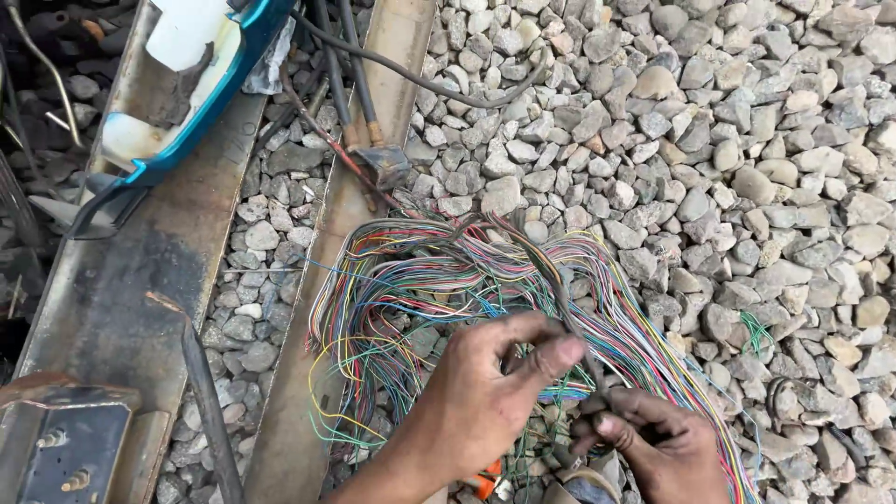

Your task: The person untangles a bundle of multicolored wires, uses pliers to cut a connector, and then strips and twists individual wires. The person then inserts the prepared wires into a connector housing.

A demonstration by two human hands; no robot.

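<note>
A tangled bundle of thin multicoloured wires [439,271] lies on grey gravel beside a metal beam. My left hand [490,392] pinches a dark sheathed strand of that bundle [551,271] between thumb and forefinger. My right hand [653,439], just below and to the right, grips the lower part of the same dark strand. An orange-handled tool [485,481] lies partly hidden under my left wrist.
Grey gravel [709,140] covers the right side. Two rusty metal beams [131,289] [308,373] run along the left with gravel between them. A blue-edged panel [187,84] and dark cables [355,84] lie at the top left. A small green wire scrap [756,331] rests on the stones.
</note>
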